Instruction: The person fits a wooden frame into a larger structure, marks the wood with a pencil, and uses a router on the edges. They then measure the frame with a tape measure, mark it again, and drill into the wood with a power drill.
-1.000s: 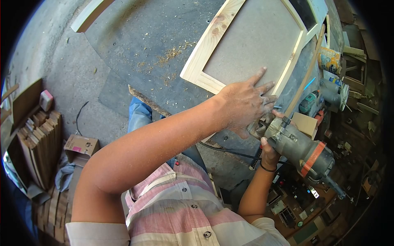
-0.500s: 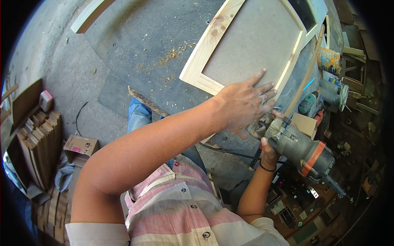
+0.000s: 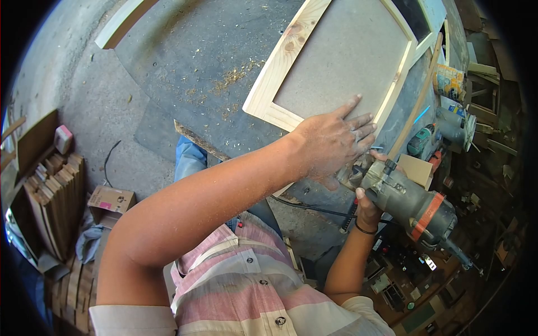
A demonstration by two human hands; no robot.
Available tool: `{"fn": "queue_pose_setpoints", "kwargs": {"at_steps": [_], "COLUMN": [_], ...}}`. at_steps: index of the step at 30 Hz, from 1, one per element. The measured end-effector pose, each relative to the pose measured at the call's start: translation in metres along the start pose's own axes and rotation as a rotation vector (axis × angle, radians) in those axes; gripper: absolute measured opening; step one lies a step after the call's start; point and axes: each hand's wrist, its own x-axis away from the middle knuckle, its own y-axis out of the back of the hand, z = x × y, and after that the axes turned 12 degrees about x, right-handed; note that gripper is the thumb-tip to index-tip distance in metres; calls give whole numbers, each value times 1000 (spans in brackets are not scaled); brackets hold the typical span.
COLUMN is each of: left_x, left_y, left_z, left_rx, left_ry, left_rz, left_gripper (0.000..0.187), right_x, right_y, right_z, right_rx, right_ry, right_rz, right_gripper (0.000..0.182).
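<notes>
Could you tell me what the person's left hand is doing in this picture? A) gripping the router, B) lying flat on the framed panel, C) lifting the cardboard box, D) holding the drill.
B: the left hand lies flat, fingers spread, on the panel near its lower corner, while the right hand holds the router.

The person wore a short-sleeved shirt [image 3: 246, 291] with broad pink, white and grey stripes — dark round buttons down its front — and blue jeans [image 3: 190, 159]. A thin black band [image 3: 364, 228] circled the right wrist; sawdust flecked both forearms.
</notes>
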Motion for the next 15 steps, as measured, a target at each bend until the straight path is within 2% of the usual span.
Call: {"fn": "queue_pose_setpoints", "kwargs": {"at_steps": [10, 15], "left_x": [1, 0], "left_y": [-1, -3], "left_z": [1, 1], "left_rx": [1, 14], "left_ry": [-7, -4], "left_rz": [-15, -32], "left_gripper": [113, 107], "right_x": [0, 0], "right_y": [-1, -1], "right_z": [1, 0], "right_rx": [-53, -47], "right_ry": [-61, -68], "right_rz": [3, -16], "right_gripper": [88, 87]}}
